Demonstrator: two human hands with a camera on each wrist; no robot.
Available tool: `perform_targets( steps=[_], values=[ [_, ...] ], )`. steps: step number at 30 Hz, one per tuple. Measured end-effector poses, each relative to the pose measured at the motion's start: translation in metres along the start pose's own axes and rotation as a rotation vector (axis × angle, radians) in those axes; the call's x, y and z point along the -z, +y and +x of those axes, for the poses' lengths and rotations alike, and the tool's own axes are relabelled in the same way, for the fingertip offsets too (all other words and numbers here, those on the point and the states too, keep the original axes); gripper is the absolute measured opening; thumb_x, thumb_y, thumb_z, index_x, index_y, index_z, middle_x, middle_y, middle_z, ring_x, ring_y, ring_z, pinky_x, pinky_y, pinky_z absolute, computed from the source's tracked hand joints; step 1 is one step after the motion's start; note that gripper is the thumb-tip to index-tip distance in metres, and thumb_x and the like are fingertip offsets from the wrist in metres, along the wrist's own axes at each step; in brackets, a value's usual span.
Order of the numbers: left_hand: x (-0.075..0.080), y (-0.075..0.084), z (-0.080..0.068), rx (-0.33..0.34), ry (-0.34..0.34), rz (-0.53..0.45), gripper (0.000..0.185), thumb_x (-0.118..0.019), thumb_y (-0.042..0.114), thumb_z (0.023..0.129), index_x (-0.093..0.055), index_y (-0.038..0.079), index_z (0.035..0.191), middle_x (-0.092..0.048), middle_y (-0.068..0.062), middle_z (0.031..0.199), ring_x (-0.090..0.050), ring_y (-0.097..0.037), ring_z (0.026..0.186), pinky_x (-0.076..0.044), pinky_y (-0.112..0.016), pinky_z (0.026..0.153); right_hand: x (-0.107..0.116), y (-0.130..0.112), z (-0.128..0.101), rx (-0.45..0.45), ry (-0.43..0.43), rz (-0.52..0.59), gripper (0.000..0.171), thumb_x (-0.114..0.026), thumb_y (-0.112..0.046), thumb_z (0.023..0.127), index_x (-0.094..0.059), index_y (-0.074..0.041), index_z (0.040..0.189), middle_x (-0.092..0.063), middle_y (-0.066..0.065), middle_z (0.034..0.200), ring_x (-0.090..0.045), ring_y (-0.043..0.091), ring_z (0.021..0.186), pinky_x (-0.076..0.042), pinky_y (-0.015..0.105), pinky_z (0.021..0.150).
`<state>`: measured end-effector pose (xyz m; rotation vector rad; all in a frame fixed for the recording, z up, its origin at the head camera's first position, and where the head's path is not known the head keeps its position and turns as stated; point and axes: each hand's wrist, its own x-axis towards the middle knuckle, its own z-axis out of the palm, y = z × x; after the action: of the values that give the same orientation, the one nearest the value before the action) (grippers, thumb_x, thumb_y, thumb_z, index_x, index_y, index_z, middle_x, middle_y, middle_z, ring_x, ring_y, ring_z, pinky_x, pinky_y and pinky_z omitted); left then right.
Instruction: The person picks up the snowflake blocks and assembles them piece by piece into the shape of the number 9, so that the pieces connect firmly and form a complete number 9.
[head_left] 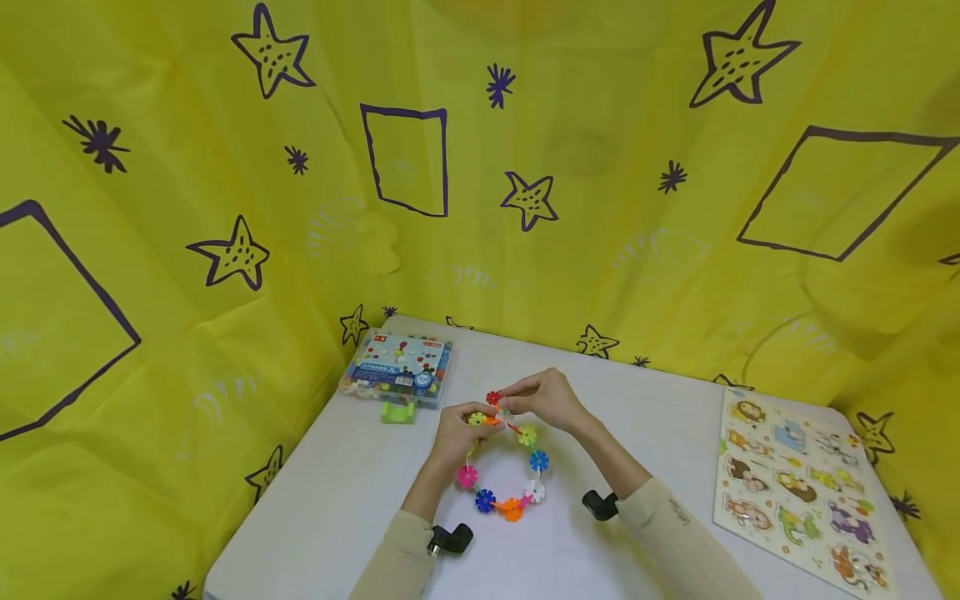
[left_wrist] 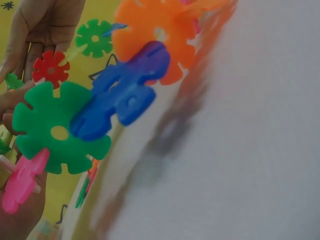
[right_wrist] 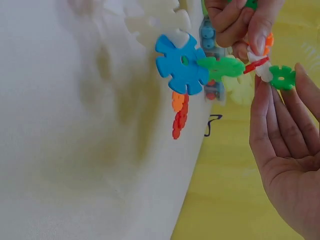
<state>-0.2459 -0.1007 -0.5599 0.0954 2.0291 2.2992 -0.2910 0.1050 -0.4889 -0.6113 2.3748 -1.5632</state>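
Note:
A ring of snowflake discs (head_left: pixel 510 467) in red, yellow, blue, white, orange and pink hangs between both hands, its lower part on the white table (head_left: pixel 360 492). My left hand (head_left: pixel 472 415) pinches the ring's upper left by a yellow disc. My right hand (head_left: pixel 507 397) pinches the top by the red disc (head_left: pixel 492 397). In the left wrist view, green (left_wrist: pixel 60 131), blue (left_wrist: pixel 120 95) and orange (left_wrist: pixel 150 32) discs are linked close to the lens. In the right wrist view, my right fingertips (right_wrist: pixel 265 95) touch a small green disc (right_wrist: pixel 283 77), beside a light blue disc (right_wrist: pixel 180 62).
A clear box of spare pieces (head_left: pixel 397 371) lies at the table's far left, with a green part (head_left: pixel 397 412) in front of it. An animal puzzle board (head_left: pixel 795 483) lies at the right. Yellow cloth with stars (head_left: pixel 480 167) surrounds the table.

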Motion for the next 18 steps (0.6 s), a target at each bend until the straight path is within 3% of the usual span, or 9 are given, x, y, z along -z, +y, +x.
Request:
perform_targets(
  steps=[5,11,18],
  values=[
    [0.0,0.001,0.001,0.004,0.007,0.019,0.018,-0.085,0.007,0.085,-0.078,0.002,0.101,-0.072,-0.006,0.096,-0.054,-0.014,0.061,-0.049,-0.023,0.059,0.001,0.0,0.002,-0.028,-0.008,-0.006,0.021,-0.085,-0.026,0.09,-0.083,-0.009,0.103,-0.08,0.006,0.092,-0.078,0.024,0.081,-0.062,0.044,0.084],
    [-0.001,0.001,0.002,-0.017,-0.007,0.038,0.02,-0.084,0.002,0.085,-0.076,-0.003,0.102,-0.071,-0.008,0.098,-0.053,-0.016,0.061,-0.048,-0.025,0.058,-0.002,0.001,-0.001,-0.049,0.017,0.024,0.019,-0.085,-0.025,0.089,-0.084,-0.008,0.099,-0.079,0.008,0.089,-0.078,0.025,0.078,-0.061,0.047,0.083],
    [0.003,-0.002,0.001,-0.006,-0.111,0.175,0.023,-0.084,0.016,0.087,-0.071,0.007,0.104,-0.066,-0.006,0.109,-0.055,-0.016,0.08,-0.048,-0.026,0.065,-0.005,0.014,-0.001,-0.024,0.002,0.081,0.023,-0.083,-0.025,0.091,-0.082,-0.005,0.103,-0.079,0.01,0.096,-0.078,0.026,0.078,-0.063,0.04,0.075]
  ],
)
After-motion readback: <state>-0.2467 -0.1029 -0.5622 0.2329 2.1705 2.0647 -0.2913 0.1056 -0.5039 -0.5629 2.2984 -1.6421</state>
